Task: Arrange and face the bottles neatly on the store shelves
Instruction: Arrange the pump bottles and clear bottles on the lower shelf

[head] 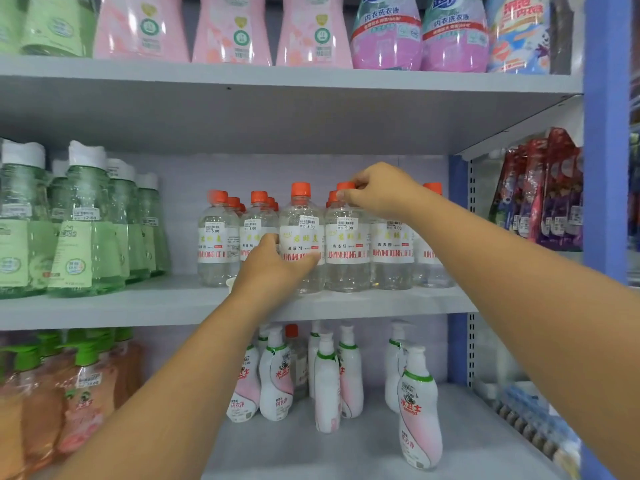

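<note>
The clear bottles (346, 251) with orange caps stand in rows on the middle shelf (173, 306), toward its right end, labels mostly facing out. The front row sits a little back from the front edge, and not quite level.

Step in hand, as I judge it: you are squaring up the front row. Your left hand (277, 265) wraps the body of one front bottle (302, 237), fingers curled round its label. Your right hand (377, 192) pinches the cap of the neighbouring bottle (347, 247) to its right, thumb and fingers closed on the cap from above. Both grips are closed on a bottle; neither is slack.

Next move likely calls for a small twist or slide so both labels face square to the front edge and the bottles line up with their neighbours. Keep bases flat on the shelf; the tight packing means a shove could tip those behind.

Further out: green bottles (86, 223) at the shelf's left end, pink bottles (232, 29) above, white pump bottles (419, 407) below.
</note>
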Demonstrator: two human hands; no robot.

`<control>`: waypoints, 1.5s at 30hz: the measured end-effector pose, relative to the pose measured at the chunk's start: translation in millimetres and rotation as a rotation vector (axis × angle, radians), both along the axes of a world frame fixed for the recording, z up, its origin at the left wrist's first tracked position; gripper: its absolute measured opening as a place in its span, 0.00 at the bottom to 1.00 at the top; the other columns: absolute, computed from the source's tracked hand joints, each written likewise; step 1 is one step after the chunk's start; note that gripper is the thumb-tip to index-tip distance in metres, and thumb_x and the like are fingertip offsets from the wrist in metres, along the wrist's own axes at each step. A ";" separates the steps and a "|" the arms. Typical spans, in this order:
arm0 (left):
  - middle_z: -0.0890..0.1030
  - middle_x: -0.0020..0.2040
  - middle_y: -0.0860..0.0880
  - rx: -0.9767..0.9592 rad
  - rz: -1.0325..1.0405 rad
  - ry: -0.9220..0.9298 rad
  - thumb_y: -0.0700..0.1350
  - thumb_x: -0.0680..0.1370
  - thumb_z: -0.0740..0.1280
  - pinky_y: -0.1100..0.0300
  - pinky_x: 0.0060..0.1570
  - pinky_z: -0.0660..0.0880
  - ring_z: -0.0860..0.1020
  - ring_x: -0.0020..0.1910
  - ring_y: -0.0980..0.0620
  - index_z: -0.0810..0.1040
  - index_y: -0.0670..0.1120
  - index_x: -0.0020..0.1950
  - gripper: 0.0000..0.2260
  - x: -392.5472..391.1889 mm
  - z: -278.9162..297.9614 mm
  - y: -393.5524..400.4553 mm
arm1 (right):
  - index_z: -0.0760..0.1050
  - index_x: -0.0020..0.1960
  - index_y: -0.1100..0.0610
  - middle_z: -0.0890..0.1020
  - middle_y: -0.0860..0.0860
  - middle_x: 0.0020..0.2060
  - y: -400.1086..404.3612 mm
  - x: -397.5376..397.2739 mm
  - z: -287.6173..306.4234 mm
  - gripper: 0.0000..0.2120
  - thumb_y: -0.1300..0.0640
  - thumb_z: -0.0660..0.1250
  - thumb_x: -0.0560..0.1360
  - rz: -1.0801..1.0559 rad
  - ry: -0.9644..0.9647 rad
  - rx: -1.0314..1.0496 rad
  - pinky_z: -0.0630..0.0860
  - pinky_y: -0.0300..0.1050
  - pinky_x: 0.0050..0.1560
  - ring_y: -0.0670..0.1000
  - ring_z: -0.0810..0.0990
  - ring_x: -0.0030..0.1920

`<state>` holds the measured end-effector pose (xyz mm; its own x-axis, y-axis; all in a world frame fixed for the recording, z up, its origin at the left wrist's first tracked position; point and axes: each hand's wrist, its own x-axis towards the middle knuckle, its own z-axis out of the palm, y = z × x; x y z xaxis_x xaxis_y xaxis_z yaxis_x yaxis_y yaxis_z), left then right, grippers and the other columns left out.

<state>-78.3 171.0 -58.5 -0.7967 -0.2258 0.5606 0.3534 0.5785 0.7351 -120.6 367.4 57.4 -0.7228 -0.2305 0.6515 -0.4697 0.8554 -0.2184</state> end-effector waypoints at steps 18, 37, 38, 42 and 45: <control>0.83 0.43 0.55 0.031 0.162 0.047 0.40 0.77 0.70 0.53 0.44 0.77 0.81 0.41 0.55 0.80 0.56 0.45 0.09 25.4 -230.6 -90.8 | 0.72 0.64 0.47 0.75 0.45 0.60 -43.3 23.4 -330.1 0.17 0.46 0.69 0.77 0.063 -0.219 -0.559 0.78 0.49 0.52 0.49 0.80 0.52; 0.74 0.62 0.48 -0.124 0.092 -0.195 0.55 0.77 0.73 0.57 0.53 0.71 0.78 0.60 0.45 0.71 0.51 0.70 0.24 -109.0 -222.9 -167.1 | 0.73 0.56 0.53 0.74 0.47 0.48 -152.0 -40.9 -354.5 0.12 0.53 0.72 0.76 -0.074 -0.014 -0.585 0.76 0.43 0.48 0.48 0.76 0.49; 0.74 0.62 0.46 -0.096 0.112 -0.147 0.52 0.76 0.74 0.56 0.53 0.70 0.78 0.59 0.43 0.72 0.49 0.70 0.24 -102.6 -223.5 -175.2 | 0.74 0.57 0.54 0.75 0.47 0.48 -161.8 -49.3 -351.4 0.14 0.51 0.72 0.75 -0.060 -0.100 -0.584 0.77 0.46 0.50 0.50 0.76 0.49; 0.77 0.60 0.41 -0.055 0.271 -0.039 0.49 0.74 0.76 0.51 0.51 0.72 0.79 0.56 0.37 0.74 0.47 0.66 0.23 -79.3 -215.1 -218.2 | 0.58 0.79 0.46 0.70 0.44 0.58 -188.5 -77.5 -346.7 0.41 0.43 0.74 0.72 -0.025 -0.355 -0.595 0.69 0.42 0.59 0.47 0.72 0.58; 0.79 0.60 0.41 -0.113 0.323 -0.073 0.52 0.74 0.76 0.47 0.54 0.76 0.78 0.59 0.37 0.73 0.48 0.65 0.23 -75.1 -222.6 -245.3 | 0.63 0.75 0.50 0.74 0.42 0.57 -198.1 -90.7 -355.1 0.37 0.50 0.78 0.72 0.003 -0.349 -0.719 0.67 0.35 0.58 0.48 0.76 0.63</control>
<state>-153.5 -74.3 -281.2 -0.7334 -0.4123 0.5404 0.0873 0.7313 0.6764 -211.3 169.4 -297.7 -0.9123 0.1580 0.3778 -0.2749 0.4476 -0.8509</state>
